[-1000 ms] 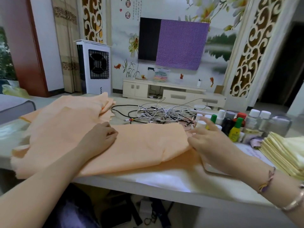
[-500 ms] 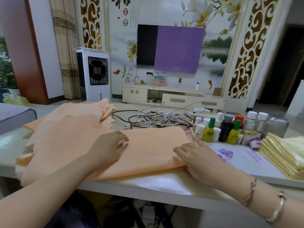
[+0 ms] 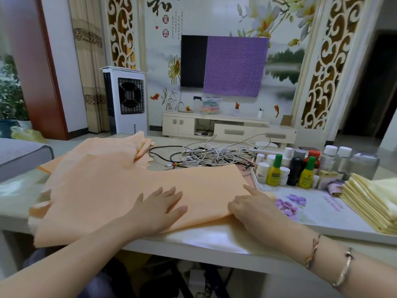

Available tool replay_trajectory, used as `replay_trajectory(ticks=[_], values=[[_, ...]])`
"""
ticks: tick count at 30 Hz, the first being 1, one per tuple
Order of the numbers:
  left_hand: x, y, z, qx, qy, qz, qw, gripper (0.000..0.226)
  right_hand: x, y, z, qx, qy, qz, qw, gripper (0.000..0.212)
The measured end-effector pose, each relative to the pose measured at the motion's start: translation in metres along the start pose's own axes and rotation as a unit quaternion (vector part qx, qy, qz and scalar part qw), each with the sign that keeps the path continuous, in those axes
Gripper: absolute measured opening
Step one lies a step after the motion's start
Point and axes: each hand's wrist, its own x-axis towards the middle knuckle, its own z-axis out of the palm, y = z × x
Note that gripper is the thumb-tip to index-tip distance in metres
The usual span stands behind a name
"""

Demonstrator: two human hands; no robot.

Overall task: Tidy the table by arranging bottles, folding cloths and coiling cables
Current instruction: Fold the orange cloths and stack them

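Orange cloth [image 3: 133, 190] lies flat at frame centre. Left hand [image 3: 160, 208] presses it, fingers straight. Right hand [image 3: 255, 208] rests at its right edge, fingers relaxed.

A wall-mounted television [image 3: 193, 61] is seen at twelve o'clock, half draped by a purple cloth cover [image 3: 235, 66]. Below it, a cream TV cabinet [image 3: 227, 130] is set along the painted mural wall [image 3: 279, 61]. At ten o'clock a white air cooler [image 3: 125, 101] is stood beside beige curtains [image 3: 90, 67]. A green potted plant [image 3: 10, 97] is glimpsed at nine o'clock.
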Motion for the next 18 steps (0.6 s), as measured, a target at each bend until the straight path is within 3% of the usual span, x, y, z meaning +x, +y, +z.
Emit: replay_trajectory(ticks=[2, 6, 10, 13, 18], values=[[-0.002, -0.001, -0.003, -0.018, -0.002, 0.011, 1.000, 0.063, 0.003, 0.001, 0.000, 0.016, -0.007, 0.000, 1.000, 0.014], [-0.017, -0.002, -0.012, -0.124, -0.007, 0.091, 0.988, 0.080, 0.006, -0.003, 0.000, 0.063, -0.038, 0.002, 0.997, 0.035], [-0.033, 0.012, -0.013, -0.016, 0.059, 0.135, 0.989, 0.066, 0.016, -0.005, -0.014, 0.191, -0.027, 0.067, 0.979, 0.037], [-0.038, 0.006, -0.020, 0.031, 0.090, 0.114, 0.989, 0.058, 0.026, 0.006, -0.021, 0.231, -0.023, 0.102, 0.967, 0.035], [-0.056, -0.026, -0.057, 0.017, 0.023, 0.009, 1.000, 0.058, 0.039, 0.028, -0.033, 0.308, -0.045, 0.106, 0.944, 0.031]])
